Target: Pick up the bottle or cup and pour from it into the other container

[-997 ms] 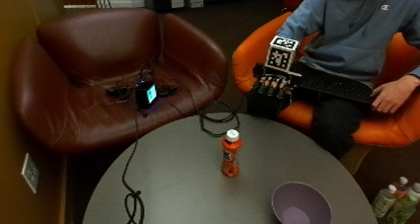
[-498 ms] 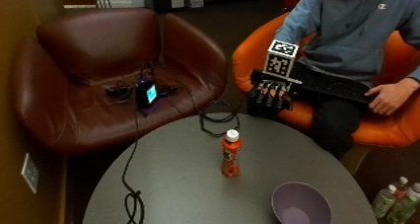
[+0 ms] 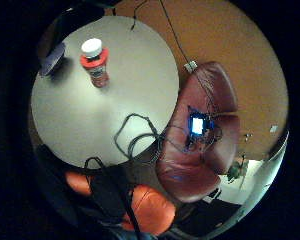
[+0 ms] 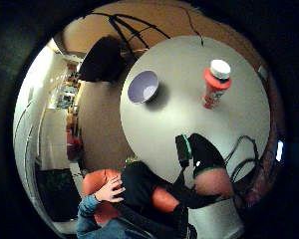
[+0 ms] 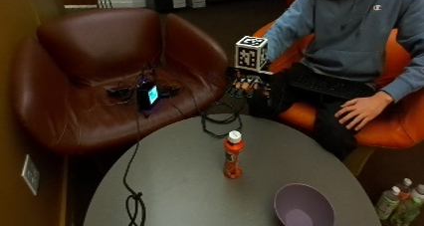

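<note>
Round grey table (image 5: 179, 186) on dark floor. Orange bottle (image 5: 232, 155), white cap, upright near table centre. Purple bowl (image 5: 303, 204) near table's edge, well apart from bottle. Gloved right hand (image 5: 248, 86) in air beyond table's far edge, fingers hanging, seemingly relaxed, holding nothing. Brown leather armchair (image 5: 99, 81) beside table, lit device (image 5: 147, 95) on seat.
</note>
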